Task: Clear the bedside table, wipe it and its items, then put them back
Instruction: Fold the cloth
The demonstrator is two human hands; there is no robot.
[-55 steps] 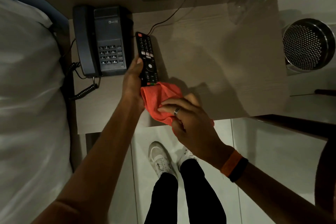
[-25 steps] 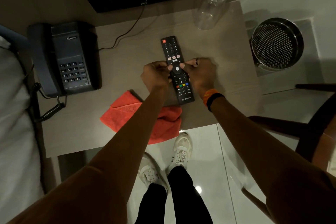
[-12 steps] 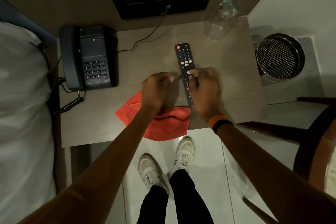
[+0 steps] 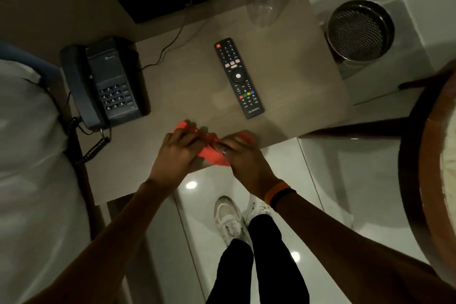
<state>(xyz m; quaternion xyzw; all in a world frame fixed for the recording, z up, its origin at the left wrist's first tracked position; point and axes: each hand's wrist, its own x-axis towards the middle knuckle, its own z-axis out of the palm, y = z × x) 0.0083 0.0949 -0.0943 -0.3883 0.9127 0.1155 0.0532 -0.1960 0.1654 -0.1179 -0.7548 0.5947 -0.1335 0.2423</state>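
My left hand [image 4: 176, 153] and right hand [image 4: 243, 155] have left the remote [image 4: 238, 78], now lying free at 12 o'clock, and both pinch the red cloth [image 4: 212, 154] at the bench [image 4: 296, 86] edge.

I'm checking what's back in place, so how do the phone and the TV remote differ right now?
The corded telephone is bulky and sits at the bedside table's left edge by the bed; the TV remote is slim and lies flat near the middle. The telephone trails a coiled cord; the remote has none. Both are dark, keypad up, and untouched by either hand.
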